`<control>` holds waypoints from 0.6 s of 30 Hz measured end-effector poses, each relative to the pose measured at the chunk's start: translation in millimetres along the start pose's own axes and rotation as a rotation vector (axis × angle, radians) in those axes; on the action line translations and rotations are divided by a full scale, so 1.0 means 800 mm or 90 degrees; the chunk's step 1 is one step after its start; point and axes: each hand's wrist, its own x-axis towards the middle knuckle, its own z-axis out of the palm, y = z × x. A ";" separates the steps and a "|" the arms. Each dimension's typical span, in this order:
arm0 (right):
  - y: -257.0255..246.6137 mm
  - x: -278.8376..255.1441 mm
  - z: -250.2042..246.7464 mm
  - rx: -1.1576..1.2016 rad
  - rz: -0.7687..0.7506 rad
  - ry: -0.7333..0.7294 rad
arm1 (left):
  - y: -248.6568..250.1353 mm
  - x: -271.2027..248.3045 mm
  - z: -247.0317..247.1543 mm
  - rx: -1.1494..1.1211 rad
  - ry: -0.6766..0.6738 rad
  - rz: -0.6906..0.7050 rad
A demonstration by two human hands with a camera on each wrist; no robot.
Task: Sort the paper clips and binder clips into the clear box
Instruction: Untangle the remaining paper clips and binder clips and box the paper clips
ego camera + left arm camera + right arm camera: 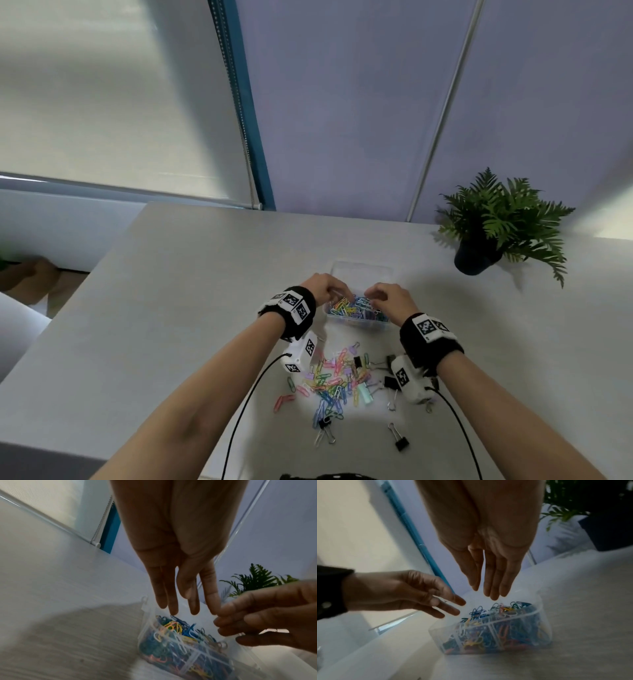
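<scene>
Clear box: a clear box (356, 322) of see-through plastic stands on the grey table (178, 291), in front of the person and between the two hands; its open lid (363, 272) lies flat on the far side.
Box contents: inner dividers (489, 625) split it into compartments, each heaped with coloured paper clips (173, 627); which colours lie in which compartment cannot be told.
Left hand: the left hand (323, 286) hovers over the box's left part, fingers (173, 601) straight and pointing down at the clips, holding nothing.
Right hand: the right hand (388, 298) hovers over the box's right part, fingers (493, 588) straight and close together, tips just above the heap, holding nothing.
Loose pile: nearer the person, a scatter of coloured paper clips (329, 380) lies on the table, mixed with pastel and black binder clips (400, 442).
Far right: a potted fern (496, 222) in a dark pot, well apart from the box.
</scene>
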 end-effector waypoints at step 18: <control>0.009 -0.138 0.112 -0.351 -0.350 -0.263 | -0.084 -0.199 0.089 0.025 0.052 -0.180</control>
